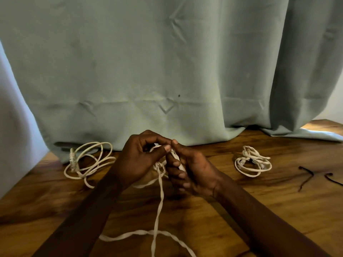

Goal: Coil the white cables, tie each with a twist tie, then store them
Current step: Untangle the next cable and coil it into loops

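Both hands meet over the middle of the wooden table (278, 210). My left hand (141, 160) pinches a white cable (159, 204) between thumb and forefinger. My right hand (191, 169) grips a small bundle of the same cable in curled fingers. The cable's loose twisted length hangs down from the hands and trails across the table toward me. A loosely wound white cable (89, 162) lies to the left. A smaller coiled white cable (253, 161) lies to the right. Dark twist ties (306, 178) lie at the far right.
A grey-green curtain (167, 71) hangs behind the table and drapes onto its back edge. Another dark twist tie (332, 179) lies near the right border. The table's left edge runs diagonally at the lower left.
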`<state>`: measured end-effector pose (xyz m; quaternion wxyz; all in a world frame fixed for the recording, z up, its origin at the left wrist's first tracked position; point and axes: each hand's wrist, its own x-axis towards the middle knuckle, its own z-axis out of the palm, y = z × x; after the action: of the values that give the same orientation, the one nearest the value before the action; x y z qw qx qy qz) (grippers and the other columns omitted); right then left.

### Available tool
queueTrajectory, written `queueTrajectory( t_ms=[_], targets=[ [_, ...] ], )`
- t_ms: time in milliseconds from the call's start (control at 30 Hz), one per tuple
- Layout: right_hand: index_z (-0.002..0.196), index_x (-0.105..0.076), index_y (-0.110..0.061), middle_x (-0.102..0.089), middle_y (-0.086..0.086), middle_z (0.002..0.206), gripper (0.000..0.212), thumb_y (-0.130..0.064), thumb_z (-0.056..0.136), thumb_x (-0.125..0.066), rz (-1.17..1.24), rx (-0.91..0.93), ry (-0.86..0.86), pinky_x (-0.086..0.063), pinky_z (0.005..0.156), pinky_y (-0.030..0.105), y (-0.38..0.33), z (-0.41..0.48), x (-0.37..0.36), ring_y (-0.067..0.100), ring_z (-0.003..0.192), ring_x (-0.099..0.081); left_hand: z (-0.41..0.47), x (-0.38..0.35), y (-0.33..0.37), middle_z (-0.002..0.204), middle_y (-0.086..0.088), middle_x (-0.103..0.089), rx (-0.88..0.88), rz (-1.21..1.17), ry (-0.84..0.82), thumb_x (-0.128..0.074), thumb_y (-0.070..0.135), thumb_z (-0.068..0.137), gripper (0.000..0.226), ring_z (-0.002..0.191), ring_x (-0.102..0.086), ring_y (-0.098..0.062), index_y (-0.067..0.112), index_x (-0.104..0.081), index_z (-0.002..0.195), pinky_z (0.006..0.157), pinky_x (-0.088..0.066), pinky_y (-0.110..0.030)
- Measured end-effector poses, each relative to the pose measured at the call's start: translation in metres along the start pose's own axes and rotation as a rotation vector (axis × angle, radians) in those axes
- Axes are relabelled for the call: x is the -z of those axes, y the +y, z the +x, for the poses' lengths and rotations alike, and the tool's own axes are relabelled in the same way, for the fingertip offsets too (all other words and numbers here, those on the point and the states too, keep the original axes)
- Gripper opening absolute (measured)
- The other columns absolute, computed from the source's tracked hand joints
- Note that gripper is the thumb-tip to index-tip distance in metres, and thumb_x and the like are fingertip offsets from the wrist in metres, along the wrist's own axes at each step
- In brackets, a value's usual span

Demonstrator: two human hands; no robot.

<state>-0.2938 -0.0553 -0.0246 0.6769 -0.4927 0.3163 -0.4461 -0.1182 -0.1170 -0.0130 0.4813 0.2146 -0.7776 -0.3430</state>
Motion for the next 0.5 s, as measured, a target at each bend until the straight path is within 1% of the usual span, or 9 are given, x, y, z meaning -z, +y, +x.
queueTrajectory(
  t_ms=[67, 167, 233, 267, 300, 333, 367, 433, 500],
  targets=[
    [0.068, -0.047, -0.021, -0.036, -0.007, 0.049, 0.051, -0.053, 0.106, -0.039, 0.058, -0.022, -0.068, -0.027, 0.04, 0.022, 0.002, 0.002, 0.001, 0.005, 0.035, -0.031, -0.002, 0.002, -0.001, 0.104, -0.007, -0.077, 0.057, -0.069, -0.028, -0.07, 0.014, 0.092, 0.018, 0.101, -0.073, -0.026, 0.017, -0.081, 0.106, 0.089, -0.06, -0.037],
    [0.073, -0.048, -0.021, -0.032, -0.009, 0.049, 0.041, -0.045, 0.106, -0.042, 0.163, -0.027, -0.205, -0.02, 0.041, 0.022, 0.001, 0.003, 0.003, 0.006, 0.037, -0.021, -0.005, 0.001, -0.007, 0.105, -0.016, -0.078, 0.211, -0.222, -0.101, -0.062, 0.025, 0.096, 0.031, 0.102, -0.073, -0.026, 0.006, -0.075, 0.117, 0.091, -0.059, -0.032],
    [0.078, -0.049, -0.02, -0.028, -0.008, 0.05, 0.038, -0.041, 0.108, -0.039, 0.232, -0.026, -0.293, -0.019, 0.042, 0.023, -0.003, 0.002, 0.002, 0.007, 0.038, -0.018, -0.005, 0.001, -0.011, 0.095, -0.027, -0.072, 0.219, -0.231, -0.109, -0.064, 0.029, 0.099, 0.029, 0.091, -0.069, -0.027, 0.004, -0.074, 0.11, 0.084, -0.057, -0.032],
    [0.078, -0.049, -0.019, -0.026, -0.007, 0.05, 0.037, -0.039, 0.108, -0.038, 0.255, -0.02, -0.317, -0.019, 0.043, 0.023, -0.004, 0.001, 0.002, 0.007, 0.038, -0.018, -0.005, 0.002, -0.012, 0.086, -0.026, -0.068, 0.206, -0.216, -0.097, -0.063, 0.029, 0.099, 0.026, 0.083, -0.067, -0.024, 0.006, -0.074, 0.101, 0.079, -0.055, -0.03],
    [0.077, -0.047, -0.019, -0.025, -0.006, 0.05, 0.037, -0.037, 0.108, -0.038, 0.277, -0.013, -0.331, -0.019, 0.043, 0.024, -0.005, 0.0, 0.002, 0.007, 0.037, -0.017, -0.006, 0.002, -0.014, 0.079, -0.019, -0.066, 0.196, -0.213, -0.086, -0.063, 0.029, 0.099, 0.024, 0.078, -0.065, -0.019, 0.01, -0.074, 0.09, 0.076, -0.053, -0.027],
    [0.075, -0.045, -0.02, -0.023, -0.006, 0.05, 0.037, -0.036, 0.108, -0.039, 0.3, -0.007, -0.341, -0.018, 0.043, 0.025, -0.006, 0.0, 0.003, 0.007, 0.037, -0.015, -0.006, 0.003, -0.015, 0.075, -0.012, -0.066, 0.192, -0.229, -0.072, -0.065, 0.028, 0.098, 0.022, 0.074, -0.064, -0.016, 0.015, -0.074, 0.083, 0.074, -0.052, -0.025],
    [0.072, -0.04, -0.021, -0.022, -0.006, 0.049, 0.038, -0.034, 0.107, -0.04, 0.323, 0.002, -0.35, -0.017, 0.043, 0.026, -0.007, -0.001, 0.004, 0.008, 0.036, -0.012, -0.006, 0.005, -0.015, 0.074, -0.009, -0.066, 0.203, -0.273, -0.06, -0.067, 0.026, 0.097, 0.02, 0.073, -0.063, -0.016, 0.017, -0.074, 0.08, 0.073, -0.052, -0.025],
    [0.067, -0.033, -0.022, -0.021, -0.006, 0.047, 0.04, -0.032, 0.105, -0.041, 0.362, 0.027, -0.374, -0.016, 0.042, 0.025, -0.007, -0.002, 0.005, 0.009, 0.036, -0.011, -0.007, 0.004, -0.014, 0.074, -0.01, -0.067, 0.256, -0.425, -0.037, -0.07, 0.022, 0.094, 0.01, 0.071, -0.064, -0.019, 0.013, -0.073, 0.09, 0.072, -0.054, -0.029],
    [0.064, -0.031, -0.022, -0.021, -0.006, 0.045, 0.043, -0.035, 0.104, -0.041, 0.401, 0.058, -0.394, -0.016, 0.042, 0.024, -0.009, -0.003, 0.003, 0.009, 0.035, -0.011, -0.009, -0.005, -0.01, 0.072, -0.013, -0.067, 0.288, -0.493, -0.001, -0.073, 0.022, 0.093, 0.016, 0.067, -0.065, -0.023, 0.011, -0.069, 0.105, 0.07, -0.056, -0.036]
  ],
)
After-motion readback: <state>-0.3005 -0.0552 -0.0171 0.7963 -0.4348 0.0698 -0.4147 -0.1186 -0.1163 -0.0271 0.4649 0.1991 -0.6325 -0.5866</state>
